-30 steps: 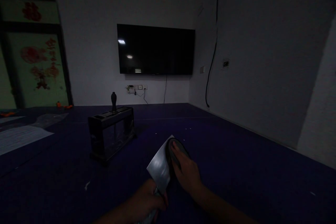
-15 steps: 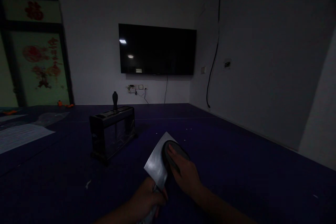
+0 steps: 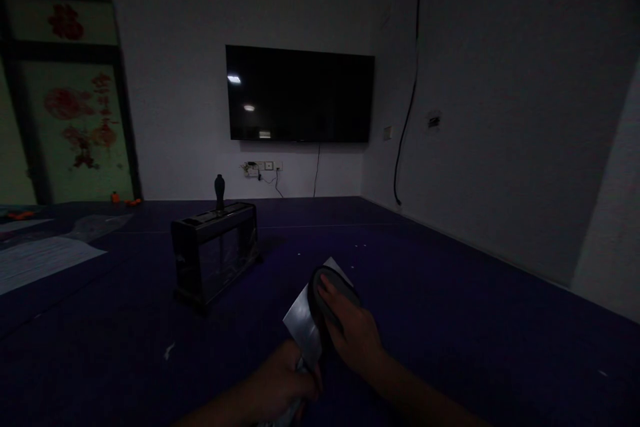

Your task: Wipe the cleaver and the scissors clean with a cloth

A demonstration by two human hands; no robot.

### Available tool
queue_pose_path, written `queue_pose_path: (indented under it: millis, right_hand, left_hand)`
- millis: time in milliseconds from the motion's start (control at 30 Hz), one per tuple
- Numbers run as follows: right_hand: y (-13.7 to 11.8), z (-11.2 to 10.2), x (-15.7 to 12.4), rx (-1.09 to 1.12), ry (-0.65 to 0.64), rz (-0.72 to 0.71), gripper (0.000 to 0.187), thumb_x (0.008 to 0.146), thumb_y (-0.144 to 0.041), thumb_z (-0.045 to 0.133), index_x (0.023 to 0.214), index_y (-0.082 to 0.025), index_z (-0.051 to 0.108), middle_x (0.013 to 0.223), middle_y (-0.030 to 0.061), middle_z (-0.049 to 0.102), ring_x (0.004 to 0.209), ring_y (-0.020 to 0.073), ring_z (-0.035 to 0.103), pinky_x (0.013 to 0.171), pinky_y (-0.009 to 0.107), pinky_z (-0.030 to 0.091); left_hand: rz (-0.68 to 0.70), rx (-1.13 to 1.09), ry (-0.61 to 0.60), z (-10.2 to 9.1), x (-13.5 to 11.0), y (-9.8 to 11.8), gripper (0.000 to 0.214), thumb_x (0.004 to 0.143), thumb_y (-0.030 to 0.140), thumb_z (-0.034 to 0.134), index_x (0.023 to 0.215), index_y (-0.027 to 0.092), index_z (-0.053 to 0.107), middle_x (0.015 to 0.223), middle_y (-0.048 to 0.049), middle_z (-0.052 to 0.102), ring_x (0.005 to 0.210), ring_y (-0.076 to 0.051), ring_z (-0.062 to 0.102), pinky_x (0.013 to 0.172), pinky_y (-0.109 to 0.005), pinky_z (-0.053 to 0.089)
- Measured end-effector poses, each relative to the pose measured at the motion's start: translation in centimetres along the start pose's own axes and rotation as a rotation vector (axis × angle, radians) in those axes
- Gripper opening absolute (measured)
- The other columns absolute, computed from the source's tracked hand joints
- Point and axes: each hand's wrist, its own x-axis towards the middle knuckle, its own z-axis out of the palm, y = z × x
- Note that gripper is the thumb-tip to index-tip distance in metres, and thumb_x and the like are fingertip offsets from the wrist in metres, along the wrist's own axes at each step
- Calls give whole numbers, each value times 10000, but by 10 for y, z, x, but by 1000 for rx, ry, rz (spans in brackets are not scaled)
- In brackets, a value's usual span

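Observation:
My left hand point(image 3: 287, 380) grips the handle of a cleaver point(image 3: 303, 323), its broad shiny metal blade pointing up and away from me. My right hand point(image 3: 355, 337) is closed over an oval dark grey pad point(image 3: 333, 290), pressed against or just over the blade. A far corner of the blade shows beyond the pad, and the pad hides the blade's middle. Beyond the hands, to the left, stands a black frame-like holder point(image 3: 213, 220) with see-through sides. A dark bulb-shaped handle point(image 3: 219, 192) sticks up from its top.
The dark blue floor or tabletop point(image 3: 430, 320) carries small white scraps. White sheets point(image 3: 45, 261) and clear plastic point(image 3: 97, 225) lie at the left, with orange items point(image 3: 116, 198) farther back. A television point(image 3: 300, 95) hangs on the far wall; a black cable point(image 3: 407, 120) runs down near the corner.
The cleaver has shifted slightly right and turned under the pad. More of its blade is now covered, with a corner showing at the pad's far side. My right hand has hardly moved.

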Motion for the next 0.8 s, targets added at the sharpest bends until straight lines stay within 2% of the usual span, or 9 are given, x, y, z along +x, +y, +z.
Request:
queue_pose_path:
  millis: [200, 467, 800]
  right_hand:
    - [2, 0, 1, -14, 9, 40, 599, 755, -86, 418, 1327, -248, 353, 1392, 27, 350, 1159, 183, 479, 926, 347, 450]
    - [5, 3, 0, -26, -5, 71, 597, 754, -83, 426, 1326, -237, 357, 1376, 41, 372, 1157, 181, 481, 928, 345, 446]
    - [6, 3, 1, 8, -25, 73, 568, 763, -106, 430, 1318, -209, 369, 1377, 56, 372, 1184, 181, 452, 954, 357, 421]
  left_hand:
    - [13, 6, 7, 2, -1, 2, 143, 500, 150, 516, 642, 145, 535, 489, 69, 451, 390, -63, 383, 397, -184, 291]
    - [30, -26, 57, 0, 3, -8, 162, 488, 146, 518, 649, 140, 544, 510, 57, 472, 385, -66, 392, 369, -184, 290]
    - [29, -67, 27, 1, 6, -7, 125, 494, 151, 509, 614, 138, 541, 447, 71, 439, 342, -59, 367, 361, -186, 289]
